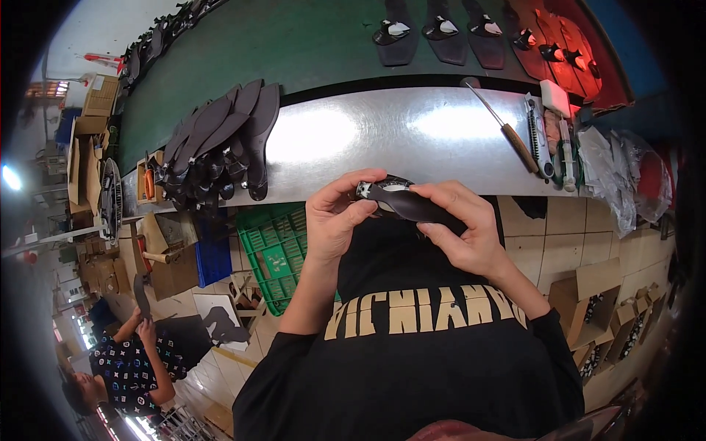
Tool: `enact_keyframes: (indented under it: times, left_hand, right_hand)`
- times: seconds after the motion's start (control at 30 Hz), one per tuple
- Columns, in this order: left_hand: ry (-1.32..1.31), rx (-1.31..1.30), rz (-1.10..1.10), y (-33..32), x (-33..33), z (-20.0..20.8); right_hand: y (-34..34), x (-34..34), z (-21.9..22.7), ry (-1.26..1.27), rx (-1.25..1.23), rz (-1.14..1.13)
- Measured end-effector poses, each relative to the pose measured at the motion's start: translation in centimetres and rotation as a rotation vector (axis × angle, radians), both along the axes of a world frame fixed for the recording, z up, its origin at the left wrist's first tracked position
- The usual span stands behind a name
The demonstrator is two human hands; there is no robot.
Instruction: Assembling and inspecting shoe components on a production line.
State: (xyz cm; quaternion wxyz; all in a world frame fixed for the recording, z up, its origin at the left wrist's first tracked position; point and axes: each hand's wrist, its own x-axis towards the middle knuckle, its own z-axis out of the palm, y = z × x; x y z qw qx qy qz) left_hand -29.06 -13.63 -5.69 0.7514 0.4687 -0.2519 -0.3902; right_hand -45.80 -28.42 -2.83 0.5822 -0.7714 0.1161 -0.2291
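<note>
Just beyond my torso, at the near edge of the steel bench, I hold a dark shoe sole (404, 203) with a shiny black heel part. My left hand (331, 220) pinches its heel end between thumb and fingers. Wrapped round the other end is my right hand (465, 226), thumb below and fingers on top, which hides part of the sole. A pile of similar dark soles (213, 125) with glossy heels lies to the left on the bench. To the right rests a thin pointed tool with a wooden handle (521, 151).
The steel bench (382, 147) borders a green belt (316, 44) carrying sandals (445, 37). Right are a cutter knife (539, 140), a syringe (568, 158) and plastic bags (618, 173). Below stand a green crate (276, 257) and cardboard boxes (592, 301). A co-worker (132, 360) sits left, holding a sole.
</note>
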Motion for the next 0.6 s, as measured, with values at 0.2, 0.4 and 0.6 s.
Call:
enact_keyframes:
  times: [0.2,0.4,0.6]
  left_hand:
    - [-0.115,-0.001,-0.018,0.1,-0.1,-0.2]
    - [-0.208,-0.023,-0.075,0.3,0.1,-0.4]
    - [-0.302,-0.031,-0.142,0.7,1.1,-1.0]
  right_hand:
    - [-0.2,-0.1,0.0,-0.024,-0.147,-0.014]
    - [-0.8,-0.2,1.0,0.051,-0.287,0.045]
    - [-0.6,0.0,0.9,-0.028,-0.455,-0.031]
